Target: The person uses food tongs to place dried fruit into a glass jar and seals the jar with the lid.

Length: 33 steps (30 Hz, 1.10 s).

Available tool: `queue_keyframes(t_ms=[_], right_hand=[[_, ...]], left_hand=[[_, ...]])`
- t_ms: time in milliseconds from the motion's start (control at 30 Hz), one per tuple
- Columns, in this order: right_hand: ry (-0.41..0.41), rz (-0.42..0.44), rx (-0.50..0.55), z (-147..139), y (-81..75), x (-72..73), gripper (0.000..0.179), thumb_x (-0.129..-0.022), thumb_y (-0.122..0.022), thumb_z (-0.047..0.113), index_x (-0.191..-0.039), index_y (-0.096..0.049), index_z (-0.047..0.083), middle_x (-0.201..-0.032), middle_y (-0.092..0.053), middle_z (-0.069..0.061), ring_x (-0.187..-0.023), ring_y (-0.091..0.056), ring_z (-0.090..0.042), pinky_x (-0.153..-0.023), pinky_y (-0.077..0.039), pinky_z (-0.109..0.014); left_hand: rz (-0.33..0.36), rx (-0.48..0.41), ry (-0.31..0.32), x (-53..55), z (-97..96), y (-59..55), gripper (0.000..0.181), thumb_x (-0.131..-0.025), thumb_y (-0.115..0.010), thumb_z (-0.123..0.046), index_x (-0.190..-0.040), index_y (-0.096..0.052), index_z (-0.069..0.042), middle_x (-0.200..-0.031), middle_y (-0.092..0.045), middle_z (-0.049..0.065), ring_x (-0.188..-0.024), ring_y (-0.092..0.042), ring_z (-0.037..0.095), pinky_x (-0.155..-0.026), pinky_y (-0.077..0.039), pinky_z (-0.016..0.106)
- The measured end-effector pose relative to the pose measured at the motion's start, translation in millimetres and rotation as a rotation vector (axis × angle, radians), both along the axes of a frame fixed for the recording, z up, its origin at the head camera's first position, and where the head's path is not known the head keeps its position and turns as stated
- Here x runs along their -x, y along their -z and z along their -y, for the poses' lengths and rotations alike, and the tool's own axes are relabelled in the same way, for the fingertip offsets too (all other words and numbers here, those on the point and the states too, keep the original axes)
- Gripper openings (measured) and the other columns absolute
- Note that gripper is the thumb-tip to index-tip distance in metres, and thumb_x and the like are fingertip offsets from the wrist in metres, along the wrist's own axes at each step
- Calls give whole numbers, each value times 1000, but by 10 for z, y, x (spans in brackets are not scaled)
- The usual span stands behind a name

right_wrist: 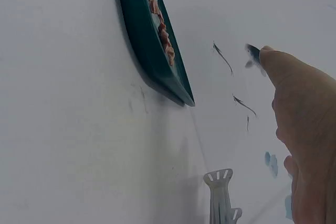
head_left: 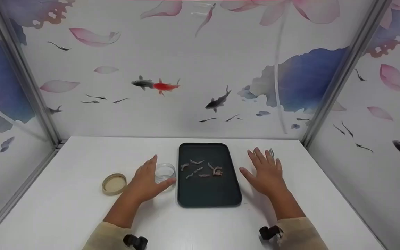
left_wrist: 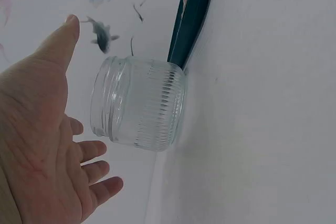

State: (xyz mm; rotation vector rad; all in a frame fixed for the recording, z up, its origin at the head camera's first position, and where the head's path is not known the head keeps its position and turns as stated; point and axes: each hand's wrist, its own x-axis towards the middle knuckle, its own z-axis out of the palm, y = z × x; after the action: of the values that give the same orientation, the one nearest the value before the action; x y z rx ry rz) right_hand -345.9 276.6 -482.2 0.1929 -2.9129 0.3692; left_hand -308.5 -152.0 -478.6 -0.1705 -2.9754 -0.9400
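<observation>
Several brown twig-like pieces (head_left: 198, 169) lie on the dark-green rectangular tray (head_left: 209, 194), the clear ribbed-glass jar (left_wrist: 139, 103) uncapped but seemingly unfilled, left hand (head_left: 148, 182) and right hand (head_left: 266, 175) grip apart, holding nothing.

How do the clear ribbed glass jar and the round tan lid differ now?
The jar is see-through; the lid is tan. The jar stands taller; the lid is shallow and lies flat. The jar sits nearer the dark green rectangular tray than the lid does. Both are round, and neither is gripped.
</observation>
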Motion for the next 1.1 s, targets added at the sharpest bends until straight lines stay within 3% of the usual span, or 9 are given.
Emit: queue_keyframes(t_ms=[167,333,667,833,1100], right_hand=[[47,2,28,-174,21,69,94,-99,-61,70,-172,-26,21,-179,-24,-17,-165,-19,-48,-125,-20,-79],[105,58,95,-321,63,114,98,-98,-63,67,-171,-24,15,-178,-22,-21,-163,-20,-52,-123,-22,-80],[191,129,193,-458,173,167,103,-97,-63,69,-173,-17,16,-178,-14,-25,-163,-15,-53,-122,-20,-82],[200,155,247,-504,229,173,101,-99,-67,62,-173,-15,19,-178,-13,-28,-162,-17,-55,-123,-22,-80],[220,200,362,-532,282,181,105,-98,-75,51,-174,-11,17,-175,-21,-28,-157,-28,-56,-120,-39,-71]], left_hand=[[72,-146,-4,26,-51,26,119,-86,-82,-64,-172,-17,-13,-174,-34,20,-157,-41,46,-124,-38,67],[86,-213,-22,34,-69,51,118,-85,-88,-52,-171,-18,-13,-171,-40,19,-154,-45,45,-124,-39,66],[127,-237,-49,74,-15,125,116,-87,-89,-44,-171,-17,-12,-171,-37,24,-158,-39,47,-127,-34,66],[141,-255,-50,98,4,165,114,-88,-88,-42,-171,-17,-10,-172,-34,26,-159,-37,48,-127,-34,65],[152,-283,-53,95,4,167,114,-87,-89,-43,-171,-18,-11,-173,-32,27,-160,-34,48,-128,-32,65]])
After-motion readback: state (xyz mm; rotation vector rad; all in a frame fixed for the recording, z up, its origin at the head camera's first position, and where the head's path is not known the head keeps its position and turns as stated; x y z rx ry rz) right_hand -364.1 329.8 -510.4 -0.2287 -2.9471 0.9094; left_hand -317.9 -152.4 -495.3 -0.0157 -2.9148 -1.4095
